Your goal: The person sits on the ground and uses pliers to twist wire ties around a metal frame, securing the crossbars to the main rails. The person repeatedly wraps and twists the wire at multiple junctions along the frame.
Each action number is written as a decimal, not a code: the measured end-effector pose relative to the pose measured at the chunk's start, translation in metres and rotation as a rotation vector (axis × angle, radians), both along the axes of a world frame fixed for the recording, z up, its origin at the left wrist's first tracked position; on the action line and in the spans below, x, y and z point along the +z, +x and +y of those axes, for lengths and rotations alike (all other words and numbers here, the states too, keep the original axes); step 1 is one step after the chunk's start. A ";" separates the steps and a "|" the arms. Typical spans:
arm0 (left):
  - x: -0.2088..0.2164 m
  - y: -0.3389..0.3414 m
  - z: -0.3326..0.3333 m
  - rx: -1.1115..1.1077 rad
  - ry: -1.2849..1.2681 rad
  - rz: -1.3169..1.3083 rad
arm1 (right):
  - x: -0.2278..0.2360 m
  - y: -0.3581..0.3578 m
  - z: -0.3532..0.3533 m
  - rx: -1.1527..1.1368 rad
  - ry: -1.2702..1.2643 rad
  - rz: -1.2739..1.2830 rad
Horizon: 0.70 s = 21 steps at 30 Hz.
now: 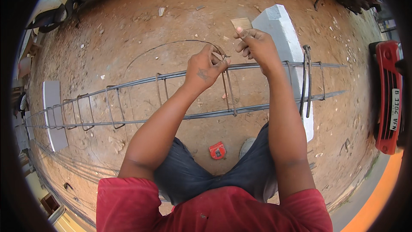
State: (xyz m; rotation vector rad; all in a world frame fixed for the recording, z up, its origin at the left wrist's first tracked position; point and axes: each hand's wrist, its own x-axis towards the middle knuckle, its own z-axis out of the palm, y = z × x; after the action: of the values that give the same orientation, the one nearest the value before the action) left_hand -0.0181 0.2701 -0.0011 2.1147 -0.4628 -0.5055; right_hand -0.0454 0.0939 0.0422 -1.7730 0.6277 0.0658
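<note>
In front of me a long rebar cage (pixel 253 108) of straight bars with bent stirrups (pixel 227 89) lies raised off the dirt. My left hand (pixel 205 69) is at the far bar, its fingers pinched on a thin tie wire (pixel 171 41) beside a stirrup. The wire's loose length arcs away to the left. Just right of it, above the far bar, hovers my right hand (pixel 256 47). Its fingers are curled with thumb and forefinger together; anything between them is too small to make out. Pincers (pixel 306 81) with long dark handles rest across the bars near the cage's right end.
A pale block (pixel 284 34) props the cage at right, and a grey block (pixel 52 116) props it at left. A red tape measure (pixel 217 150) lies between my legs. More bars (pixel 77 163) lie at lower left. A red car (pixel 388 99) stands at far right.
</note>
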 end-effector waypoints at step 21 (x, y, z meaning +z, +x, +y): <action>-0.005 0.019 -0.013 0.123 -0.164 0.014 | -0.042 -0.018 -0.004 0.363 -0.215 0.003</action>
State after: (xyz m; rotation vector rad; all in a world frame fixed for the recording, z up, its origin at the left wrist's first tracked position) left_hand 0.0011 0.2567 -0.0060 1.9671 -0.3519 -0.3979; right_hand -0.0637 0.0899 0.0001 -2.0794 0.3169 0.2580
